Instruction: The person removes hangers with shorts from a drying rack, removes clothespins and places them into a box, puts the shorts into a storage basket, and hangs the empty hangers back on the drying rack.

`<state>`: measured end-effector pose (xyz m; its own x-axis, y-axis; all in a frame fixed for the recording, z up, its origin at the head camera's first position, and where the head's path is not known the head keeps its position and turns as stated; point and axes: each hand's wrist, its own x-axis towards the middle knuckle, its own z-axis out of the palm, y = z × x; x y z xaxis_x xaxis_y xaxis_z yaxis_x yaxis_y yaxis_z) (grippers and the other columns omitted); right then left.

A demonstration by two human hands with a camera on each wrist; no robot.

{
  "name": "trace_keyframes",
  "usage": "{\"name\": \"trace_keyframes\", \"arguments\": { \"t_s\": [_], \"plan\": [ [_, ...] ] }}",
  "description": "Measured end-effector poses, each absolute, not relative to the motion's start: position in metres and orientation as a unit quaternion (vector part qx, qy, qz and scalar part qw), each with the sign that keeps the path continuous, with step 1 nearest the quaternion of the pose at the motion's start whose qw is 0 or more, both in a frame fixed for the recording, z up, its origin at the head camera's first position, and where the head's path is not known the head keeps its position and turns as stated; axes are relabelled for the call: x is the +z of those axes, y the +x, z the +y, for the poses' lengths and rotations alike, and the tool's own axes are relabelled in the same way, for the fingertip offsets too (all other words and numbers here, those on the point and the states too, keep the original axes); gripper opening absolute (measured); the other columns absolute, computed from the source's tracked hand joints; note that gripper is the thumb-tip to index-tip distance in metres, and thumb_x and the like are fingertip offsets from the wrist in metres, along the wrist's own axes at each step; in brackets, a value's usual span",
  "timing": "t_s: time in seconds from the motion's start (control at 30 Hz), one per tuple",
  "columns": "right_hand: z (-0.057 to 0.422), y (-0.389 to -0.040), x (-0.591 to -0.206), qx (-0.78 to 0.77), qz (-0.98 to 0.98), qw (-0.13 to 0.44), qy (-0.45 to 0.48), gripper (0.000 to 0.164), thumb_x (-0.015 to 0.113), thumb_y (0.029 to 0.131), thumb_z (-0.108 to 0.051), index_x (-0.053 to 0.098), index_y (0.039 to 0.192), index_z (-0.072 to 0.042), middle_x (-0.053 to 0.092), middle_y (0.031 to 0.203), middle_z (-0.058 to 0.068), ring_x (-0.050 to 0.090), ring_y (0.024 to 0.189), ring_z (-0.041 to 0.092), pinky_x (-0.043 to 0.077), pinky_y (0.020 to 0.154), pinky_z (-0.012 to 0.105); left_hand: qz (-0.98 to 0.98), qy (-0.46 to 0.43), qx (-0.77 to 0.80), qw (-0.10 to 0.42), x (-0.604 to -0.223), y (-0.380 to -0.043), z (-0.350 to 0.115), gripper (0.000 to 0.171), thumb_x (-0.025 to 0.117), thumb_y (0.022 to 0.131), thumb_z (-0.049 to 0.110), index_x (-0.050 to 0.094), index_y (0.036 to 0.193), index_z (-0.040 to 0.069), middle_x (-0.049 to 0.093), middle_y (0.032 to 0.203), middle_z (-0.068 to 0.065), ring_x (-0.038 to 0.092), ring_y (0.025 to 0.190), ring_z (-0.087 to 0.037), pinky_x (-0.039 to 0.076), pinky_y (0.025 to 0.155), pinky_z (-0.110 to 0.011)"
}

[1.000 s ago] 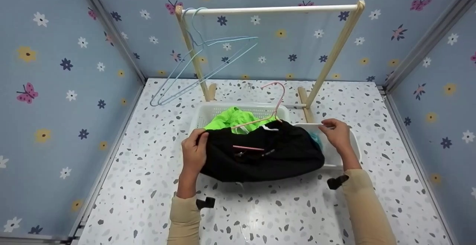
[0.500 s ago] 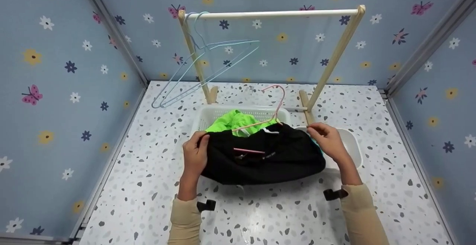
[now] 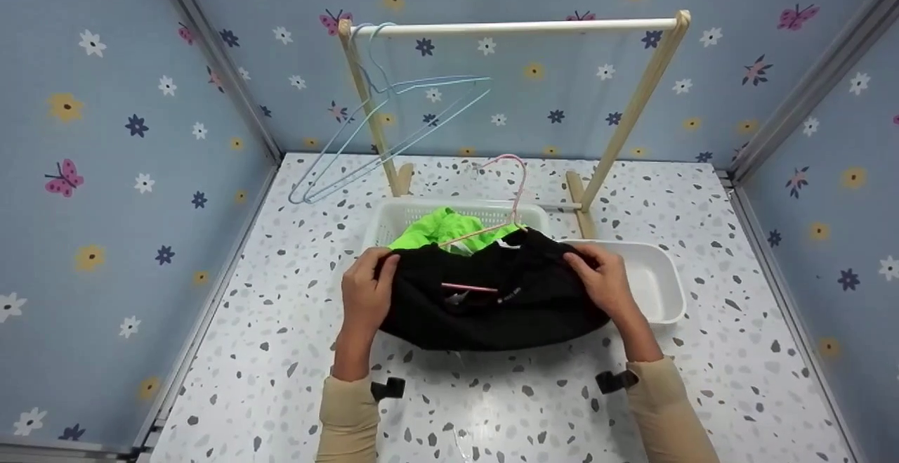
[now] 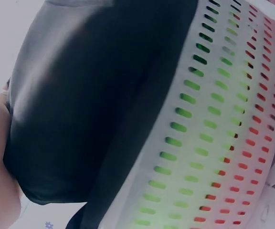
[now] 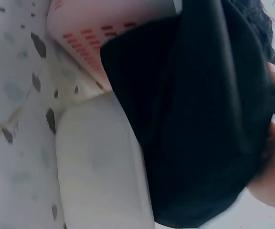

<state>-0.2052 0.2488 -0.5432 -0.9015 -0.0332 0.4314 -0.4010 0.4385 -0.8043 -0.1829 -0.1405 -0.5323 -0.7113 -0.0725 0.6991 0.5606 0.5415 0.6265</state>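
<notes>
A black shirt (image 3: 491, 326) is spread between my hands in the head view, with a pink hanger (image 3: 521, 185) inside it. The hanger's hook rises above the collar, and part of its lower bar shows through an opening in the cloth. My left hand (image 3: 366, 287) pinches the shirt's upper left corner, thumb on the near side. At the upper right corner my right hand (image 3: 605, 284) pinches the cloth the same way. The shirt (image 4: 85, 100) hangs right beside the basket wall in the left wrist view. In the right wrist view, the shirt (image 5: 190, 114) overlaps the white bin.
Behind the shirt stands a white slotted basket (image 3: 383, 218) with bright green cloth (image 3: 442, 227). A white bin (image 3: 664, 280) sits to its right. Two blue hangers (image 3: 393, 143) hang at the left end of the rack's white rail (image 3: 520, 27). Patterned walls enclose the table.
My right hand has moved left from over the white bin to the shirt's right corner and now grips it. The hanger's hook has shifted slightly left. My left hand keeps its grip.
</notes>
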Motion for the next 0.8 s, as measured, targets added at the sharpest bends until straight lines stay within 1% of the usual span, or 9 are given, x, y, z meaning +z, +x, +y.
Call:
{"name": "trace_keyframes", "arguments": {
  "t_s": [0.1, 0.17, 0.23, 0.3, 0.4, 0.5, 0.7, 0.8],
  "plan": [
    [0.234, -0.199, -0.529, 0.513, -0.809, 0.241, 0.155, 0.003, 0.073, 0.084, 0.004, 0.072, 0.087, 0.003, 0.069, 0.084, 0.011, 0.062, 0.078, 0.017, 0.044, 0.074, 0.019, -0.826, -0.153, -0.423, 0.339, -0.529, -0.181, -0.141, 0.007, 0.068, 0.092, 0.016, 0.068, 0.092, 0.008, 0.068, 0.089, -0.002, 0.066, 0.084, -0.020, 0.051, 0.076, -0.034],
    [0.228, -0.199, -0.528, 0.500, -0.801, 0.279, 0.172, 0.006, 0.074, 0.081, 0.008, 0.071, 0.084, 0.004, 0.068, 0.081, 0.012, 0.062, 0.076, 0.021, 0.044, 0.075, 0.020, -0.842, -0.161, -0.393, 0.332, -0.526, -0.178, -0.140, 0.011, 0.068, 0.093, 0.020, 0.068, 0.091, 0.009, 0.069, 0.088, -0.001, 0.067, 0.082, -0.020, 0.052, 0.073, -0.035],
    [0.222, -0.199, -0.525, 0.488, -0.796, 0.307, 0.183, 0.009, 0.075, 0.078, 0.009, 0.071, 0.083, 0.003, 0.068, 0.080, 0.012, 0.062, 0.075, 0.023, 0.044, 0.075, 0.021, -0.857, -0.174, -0.360, 0.325, -0.522, -0.176, -0.140, 0.013, 0.067, 0.093, 0.024, 0.069, 0.091, 0.011, 0.068, 0.087, 0.000, 0.067, 0.078, -0.020, 0.052, 0.070, -0.036],
    [0.219, -0.204, -0.532, 0.478, -0.794, 0.328, 0.186, 0.011, 0.077, 0.077, 0.007, 0.072, 0.083, -0.001, 0.067, 0.079, 0.010, 0.062, 0.074, 0.025, 0.044, 0.075, 0.022, -0.871, -0.184, -0.328, 0.316, -0.519, -0.174, -0.139, 0.017, 0.067, 0.093, 0.028, 0.068, 0.092, 0.012, 0.068, 0.086, 0.000, 0.067, 0.074, -0.020, 0.052, 0.065, -0.036],
    [0.211, -0.205, -0.530, 0.462, -0.795, 0.348, 0.185, 0.010, 0.079, 0.078, 0.002, 0.072, 0.084, -0.004, 0.065, 0.079, 0.007, 0.062, 0.073, 0.024, 0.045, 0.073, 0.026, -0.887, -0.190, -0.296, 0.300, -0.516, -0.172, -0.139, 0.021, 0.068, 0.092, 0.033, 0.066, 0.092, 0.012, 0.066, 0.081, 0.001, 0.064, 0.066, -0.020, 0.050, 0.058, -0.037],
    [0.202, -0.203, -0.523, 0.445, -0.794, 0.367, 0.191, 0.009, 0.079, 0.079, -0.001, 0.072, 0.084, -0.004, 0.062, 0.078, 0.007, 0.059, 0.070, 0.023, 0.044, 0.069, 0.030, -0.896, -0.184, -0.284, 0.287, -0.515, -0.171, -0.138, 0.023, 0.068, 0.091, 0.035, 0.065, 0.092, 0.012, 0.064, 0.076, 0.000, 0.061, 0.061, -0.020, 0.048, 0.054, -0.037],
    [0.187, -0.198, -0.512, 0.421, -0.794, 0.382, 0.215, 0.010, 0.080, 0.080, -0.006, 0.073, 0.087, -0.005, 0.058, 0.077, 0.007, 0.056, 0.067, 0.021, 0.043, 0.065, 0.032, -0.889, -0.194, -0.308, 0.279, -0.511, -0.171, -0.129, 0.019, 0.066, 0.093, 0.029, 0.062, 0.094, 0.011, 0.057, 0.068, -0.001, 0.058, 0.057, -0.021, 0.046, 0.051, -0.037],
    [0.182, -0.193, -0.512, 0.405, -0.795, 0.392, 0.224, 0.010, 0.080, 0.080, -0.008, 0.073, 0.088, -0.006, 0.057, 0.077, 0.006, 0.055, 0.066, 0.019, 0.044, 0.063, 0.032, -0.882, -0.203, -0.318, 0.283, -0.510, -0.173, -0.123, 0.017, 0.066, 0.094, 0.028, 0.062, 0.096, 0.011, 0.058, 0.071, 0.000, 0.059, 0.059, -0.021, 0.047, 0.054, -0.038]
  ]
}}
